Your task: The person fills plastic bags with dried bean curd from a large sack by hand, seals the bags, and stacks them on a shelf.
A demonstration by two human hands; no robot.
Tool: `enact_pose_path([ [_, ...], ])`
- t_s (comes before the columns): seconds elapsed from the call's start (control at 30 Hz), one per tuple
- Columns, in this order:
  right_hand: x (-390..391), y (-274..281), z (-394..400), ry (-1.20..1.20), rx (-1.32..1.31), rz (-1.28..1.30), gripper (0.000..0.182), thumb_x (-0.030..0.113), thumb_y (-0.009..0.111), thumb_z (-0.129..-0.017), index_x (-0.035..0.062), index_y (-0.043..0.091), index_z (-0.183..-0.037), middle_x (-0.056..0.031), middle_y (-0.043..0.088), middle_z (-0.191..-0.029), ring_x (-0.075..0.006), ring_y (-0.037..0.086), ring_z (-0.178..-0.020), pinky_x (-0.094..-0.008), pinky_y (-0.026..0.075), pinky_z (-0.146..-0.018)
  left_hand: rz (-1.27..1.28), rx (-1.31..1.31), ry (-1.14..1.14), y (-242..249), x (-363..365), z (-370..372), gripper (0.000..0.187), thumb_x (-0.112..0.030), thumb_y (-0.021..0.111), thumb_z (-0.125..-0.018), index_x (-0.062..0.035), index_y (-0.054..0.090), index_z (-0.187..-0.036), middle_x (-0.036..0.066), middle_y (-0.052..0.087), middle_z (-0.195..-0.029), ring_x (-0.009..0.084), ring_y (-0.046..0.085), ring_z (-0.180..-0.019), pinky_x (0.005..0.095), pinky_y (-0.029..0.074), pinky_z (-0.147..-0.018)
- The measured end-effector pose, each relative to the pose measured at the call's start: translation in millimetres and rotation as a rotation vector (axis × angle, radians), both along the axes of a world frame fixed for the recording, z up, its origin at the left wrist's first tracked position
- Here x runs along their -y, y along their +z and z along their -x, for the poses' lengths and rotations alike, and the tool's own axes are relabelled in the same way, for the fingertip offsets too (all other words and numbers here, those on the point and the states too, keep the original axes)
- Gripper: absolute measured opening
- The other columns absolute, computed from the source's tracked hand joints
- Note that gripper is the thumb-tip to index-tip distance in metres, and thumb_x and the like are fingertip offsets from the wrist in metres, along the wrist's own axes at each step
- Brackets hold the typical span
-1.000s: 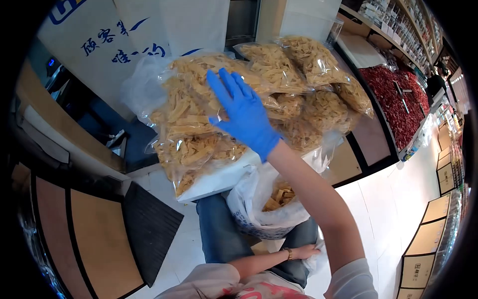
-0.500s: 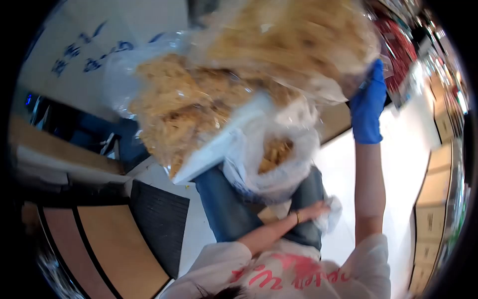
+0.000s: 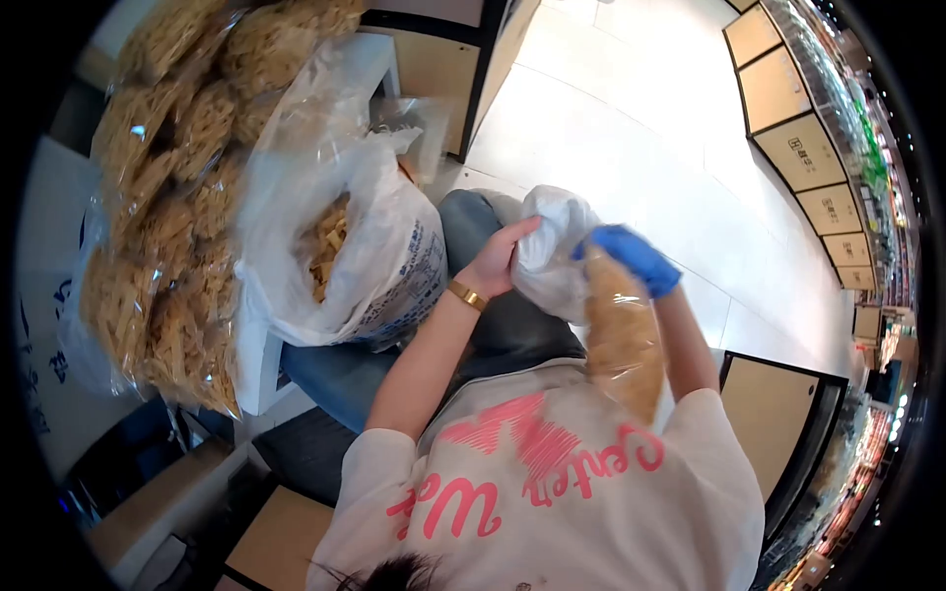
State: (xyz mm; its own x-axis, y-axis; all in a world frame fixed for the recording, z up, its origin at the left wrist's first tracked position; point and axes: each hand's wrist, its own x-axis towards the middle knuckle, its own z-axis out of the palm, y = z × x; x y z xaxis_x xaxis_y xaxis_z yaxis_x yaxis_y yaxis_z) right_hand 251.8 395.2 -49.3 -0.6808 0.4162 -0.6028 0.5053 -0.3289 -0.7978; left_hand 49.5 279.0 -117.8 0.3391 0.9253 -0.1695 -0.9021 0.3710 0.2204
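My bare left hand (image 3: 498,258), with a gold band at the wrist, is closed on a crumpled white plastic bag (image 3: 554,251) above my lap. On my right hand (image 3: 631,258) is a blue glove; its fingers grip a clear bag of light brown food (image 3: 623,340) that hangs down against my shirt. The white bag and the clear bag are side by side. An open white plastic bag (image 3: 394,271) with yellowish pieces inside stands left of my hands. Large clear bags of dried yellow-brown strips (image 3: 163,236) are piled at the far left.
A white stand (image 3: 258,369) is under the open bag. Cabinets with tan panels (image 3: 769,409) stand at the right, and more (image 3: 429,84) at the top. Pale floor tiles (image 3: 631,108) extend ahead, with a shelf row (image 3: 813,158) at the upper right.
My view has turned right. My gloved right hand has come down from the large clear bags to my lap and now holds a smaller bag. My left hand has lifted the white bag.
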Motion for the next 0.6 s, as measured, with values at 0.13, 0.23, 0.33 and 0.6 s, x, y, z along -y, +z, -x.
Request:
enact_pose_path([
  [0.13, 10.5, -77.8, 13.9, 0.017, -0.045, -0.084, 0.037, 0.027, 0.050, -0.092, 0.0015, 0.059, -0.118, -0.0091, 0.058, -0.118, -0.0170, 0.054, -0.107, -0.0272, 0.040, -0.095, -0.149, -0.398, -0.058, 35.1, 3.3, 15.7, 0.036, -0.024, 0.046, -0.093, 0.0021, 0.053, -0.117, 0.012, 0.062, -0.110, 0.0216, 0.061, -0.098, 0.0342, 0.048, -0.089],
  [0.23, 0.7, -103.7, 17.3, 0.380, 0.304, -0.387, 0.046, 0.038, 0.047, -0.091, 0.0064, 0.053, -0.125, -0.0124, 0.050, -0.131, -0.0243, 0.045, -0.121, -0.0296, 0.030, -0.105, -0.196, -0.289, -0.033, 48.5, 13.1, 39.1, 0.033, -0.023, 0.048, -0.093, 0.0019, 0.056, -0.113, 0.009, 0.064, -0.102, 0.0150, 0.062, -0.088, 0.0275, 0.049, -0.078],
  [0.33, -3.4, -119.7, 22.0, 0.401, 0.444, -0.489, 0.045, 0.036, 0.048, -0.092, 0.0068, 0.052, -0.126, -0.0117, 0.054, -0.126, -0.0219, 0.049, -0.115, -0.0293, 0.034, -0.102, -0.058, -0.410, 0.010, 68.6, 20.1, 36.3, 0.030, -0.023, 0.051, -0.092, 0.0010, 0.058, -0.109, 0.005, 0.065, -0.093, 0.0097, 0.060, -0.078, 0.0226, 0.048, -0.070],
  [0.6, 11.3, -101.8, 61.5, -0.220, -0.327, -0.447, 0.041, 0.030, 0.051, -0.090, 0.0063, 0.055, -0.123, -0.0104, 0.055, -0.125, -0.0200, 0.051, -0.113, -0.0301, 0.039, -0.096, -0.632, -1.156, -0.549, 118.5, 31.9, -11.0, 0.039, -0.019, 0.054, -0.090, 0.0032, 0.050, -0.122, 0.005, 0.062, -0.097, 0.0122, 0.056, -0.083, 0.0269, 0.045, -0.075],
])
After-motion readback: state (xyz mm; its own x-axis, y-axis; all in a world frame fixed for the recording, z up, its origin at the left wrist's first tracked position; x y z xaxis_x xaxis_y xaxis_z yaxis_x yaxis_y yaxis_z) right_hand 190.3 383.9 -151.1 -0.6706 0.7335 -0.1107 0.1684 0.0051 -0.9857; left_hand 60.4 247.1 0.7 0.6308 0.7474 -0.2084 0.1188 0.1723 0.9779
